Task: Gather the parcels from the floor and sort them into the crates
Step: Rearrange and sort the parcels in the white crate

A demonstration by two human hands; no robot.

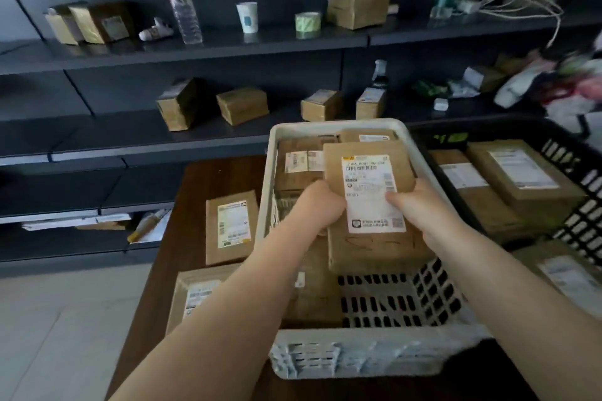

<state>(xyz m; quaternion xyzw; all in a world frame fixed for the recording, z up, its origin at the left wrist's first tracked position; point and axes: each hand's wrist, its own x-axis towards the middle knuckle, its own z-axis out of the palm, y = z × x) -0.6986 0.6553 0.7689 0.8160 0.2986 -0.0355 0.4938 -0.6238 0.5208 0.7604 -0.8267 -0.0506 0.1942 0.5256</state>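
Labelled parcel [371, 192] over the white crate [335, 127], pinched on either side by left hand [322, 202] and right hand [413, 202]. Could've tipped off the uneven stack underneath. Black crate [566, 153] crammed alongside, loose parcels [229, 226] on the worktop [192, 192].

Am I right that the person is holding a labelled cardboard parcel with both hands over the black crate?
Not quite: the head view shows both hands, left hand and right hand, holding the labelled parcel over the white crate; the black crate stands to its right.
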